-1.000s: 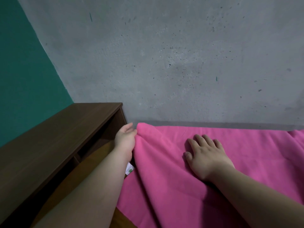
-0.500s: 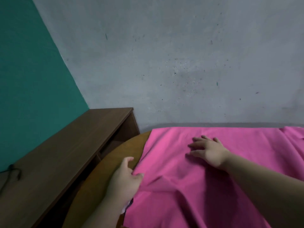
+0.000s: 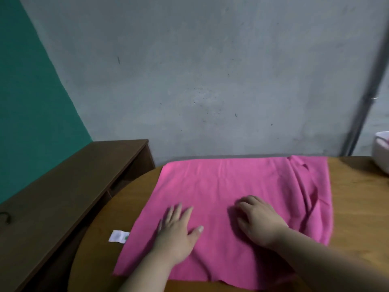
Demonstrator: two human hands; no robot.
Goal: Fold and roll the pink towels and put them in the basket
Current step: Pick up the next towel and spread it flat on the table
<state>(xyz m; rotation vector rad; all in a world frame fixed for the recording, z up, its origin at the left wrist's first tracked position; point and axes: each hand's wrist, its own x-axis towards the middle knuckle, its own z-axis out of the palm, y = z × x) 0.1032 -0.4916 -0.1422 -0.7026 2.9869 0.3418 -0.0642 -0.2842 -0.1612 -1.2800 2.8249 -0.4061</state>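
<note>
Smoothing the pink towel (image 3: pixel 221 182) flat on the counter (image 3: pixel 357 190), I am no longer lifting its left edge. A moment ago my left grip (image 3: pixel 179 228) was pinching that edge up, and now it is lying spread, palm down, on the cloth. My right grip (image 3: pixel 259 222) is resting beside it, fingers bent, tips on the fabric, pinching nothing. Creases are bunching along the right side. Spreading is nearly finishing, I judge, and folding is coming next.
</note>
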